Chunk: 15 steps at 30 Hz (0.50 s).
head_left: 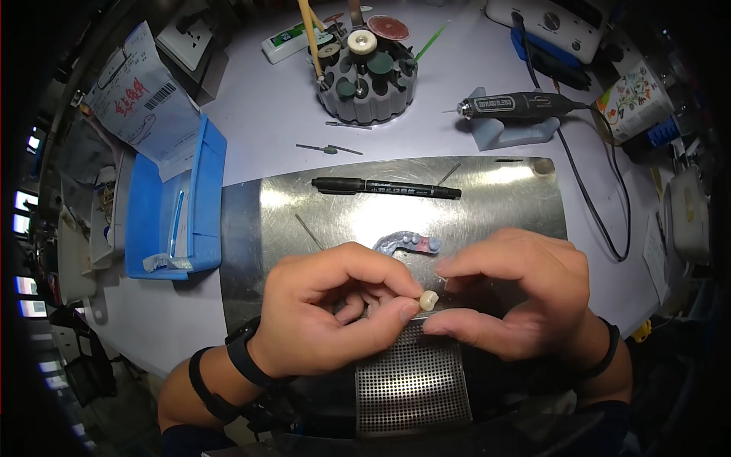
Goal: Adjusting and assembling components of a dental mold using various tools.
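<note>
Between the thumb and forefinger of my left hand (pixel 327 312) is a small cream-coloured dental crown (pixel 429 301), its rounded side toward the right. My right hand (pixel 525 293) is just to the right of it, thumb and fingers spread apart with nothing between them. Just beyond the hands, a blue-grey partial dental model (pixel 411 241) with a pink patch lies on a shiny metal plate (pixel 282 202). Below the crown is a perforated metal grille (pixel 411 388). A black marker pen (pixel 386 188) rests on the plate farther back.
A blue bin (pixel 209 190) with papers stands at the left. At the back is a grey rotary-bit holder (pixel 365 103). A corded handpiece (pixel 518 105) sits on a stand (pixel 506 134) at the right, its cable looping down. Loose bits (pixel 329 150) lie beyond the plate.
</note>
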Available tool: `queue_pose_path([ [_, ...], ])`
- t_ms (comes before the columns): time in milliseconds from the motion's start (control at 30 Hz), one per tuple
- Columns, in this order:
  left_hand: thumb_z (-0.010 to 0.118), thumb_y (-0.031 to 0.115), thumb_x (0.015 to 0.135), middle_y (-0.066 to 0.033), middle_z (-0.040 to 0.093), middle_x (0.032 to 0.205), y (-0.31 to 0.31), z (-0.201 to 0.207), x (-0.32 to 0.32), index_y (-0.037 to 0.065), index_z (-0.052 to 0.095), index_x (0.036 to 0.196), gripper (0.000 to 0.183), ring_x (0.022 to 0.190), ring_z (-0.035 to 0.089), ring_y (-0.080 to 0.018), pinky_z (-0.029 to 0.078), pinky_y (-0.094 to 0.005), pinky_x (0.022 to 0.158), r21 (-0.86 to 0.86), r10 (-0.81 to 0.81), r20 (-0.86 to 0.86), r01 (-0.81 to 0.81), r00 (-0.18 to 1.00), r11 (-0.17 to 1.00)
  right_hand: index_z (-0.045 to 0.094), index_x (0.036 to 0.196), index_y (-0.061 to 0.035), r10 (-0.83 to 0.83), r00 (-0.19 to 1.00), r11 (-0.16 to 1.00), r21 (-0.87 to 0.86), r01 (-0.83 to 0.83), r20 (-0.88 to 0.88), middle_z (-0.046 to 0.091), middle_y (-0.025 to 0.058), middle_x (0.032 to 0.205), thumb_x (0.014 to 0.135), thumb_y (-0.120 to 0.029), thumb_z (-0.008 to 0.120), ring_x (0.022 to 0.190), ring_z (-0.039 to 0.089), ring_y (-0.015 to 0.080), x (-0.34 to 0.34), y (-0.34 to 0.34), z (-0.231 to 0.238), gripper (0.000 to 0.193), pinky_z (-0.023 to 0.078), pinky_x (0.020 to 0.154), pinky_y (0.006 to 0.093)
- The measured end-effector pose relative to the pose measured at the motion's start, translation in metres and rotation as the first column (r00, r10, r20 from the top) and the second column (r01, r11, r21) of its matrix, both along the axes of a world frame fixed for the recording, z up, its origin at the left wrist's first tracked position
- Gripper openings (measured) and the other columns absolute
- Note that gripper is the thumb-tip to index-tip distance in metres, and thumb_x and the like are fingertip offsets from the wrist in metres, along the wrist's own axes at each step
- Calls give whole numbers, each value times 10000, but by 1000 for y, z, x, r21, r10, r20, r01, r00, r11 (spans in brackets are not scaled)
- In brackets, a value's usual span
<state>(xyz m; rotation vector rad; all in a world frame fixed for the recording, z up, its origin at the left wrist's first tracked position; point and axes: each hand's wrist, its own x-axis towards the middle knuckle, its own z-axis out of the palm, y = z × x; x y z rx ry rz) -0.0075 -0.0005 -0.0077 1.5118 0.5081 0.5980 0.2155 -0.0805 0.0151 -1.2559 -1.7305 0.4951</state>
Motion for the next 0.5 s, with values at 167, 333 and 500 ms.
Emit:
queue_pose_path([
  [167,763,-38,868,-100,720,934,-1,5,3,-49,664,1042,200,717,591,-39,476,-203,644,44,-32,-15,33,999,999,776,966,-48,60,998,992,114,-57,-20,723,66,762,771,-98,871,653,707,190,-3,-1,-9,222,551,606,274],
  [333,752,-44,861,-56,684,942,-1,7,3,-43,656,1073,233,685,535,-12,450,-193,627,-71,-78,-66,73,995,995,789,944,-39,72,997,990,121,-73,16,723,66,759,772,-55,854,647,703,191,-3,-1,-6,184,554,598,272],
  [500,744,-48,866,-68,693,958,0,6,2,-42,647,1090,245,713,557,-20,463,-195,650,-37,-83,-63,81,995,996,790,993,-75,117,992,983,134,-123,46,736,28,793,720,-88,918,667,701,170,0,-1,-7,301,554,594,272],
])
